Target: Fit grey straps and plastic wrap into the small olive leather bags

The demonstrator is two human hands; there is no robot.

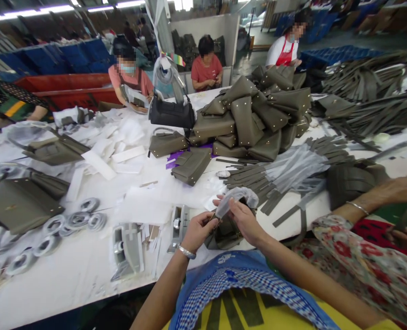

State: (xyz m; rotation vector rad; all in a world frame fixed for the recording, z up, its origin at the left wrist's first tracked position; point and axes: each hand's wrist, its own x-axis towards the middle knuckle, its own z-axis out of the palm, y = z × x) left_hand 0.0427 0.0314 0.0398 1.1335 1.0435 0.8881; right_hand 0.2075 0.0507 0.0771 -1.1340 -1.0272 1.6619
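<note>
At the table's near edge, a small olive handbag rests in front of me, partly covered by my hands. Its curved handle is wrapped in clear plastic. My left hand pinches near the left end of the handle, thumb and fingertips together. The fingers of my right hand close round the wrapped handle from the right. Whatever small part lies between my left fingertips is too small to make out. Left of the bag stand a metal tape dispenser and a second dispenser.
A big heap of olive bags lies ahead, beside a black handbag. Strap strips spread to the right. Tape rolls and finished-looking bags lie left. A co-worker's arm reaches in at right; several people sit opposite.
</note>
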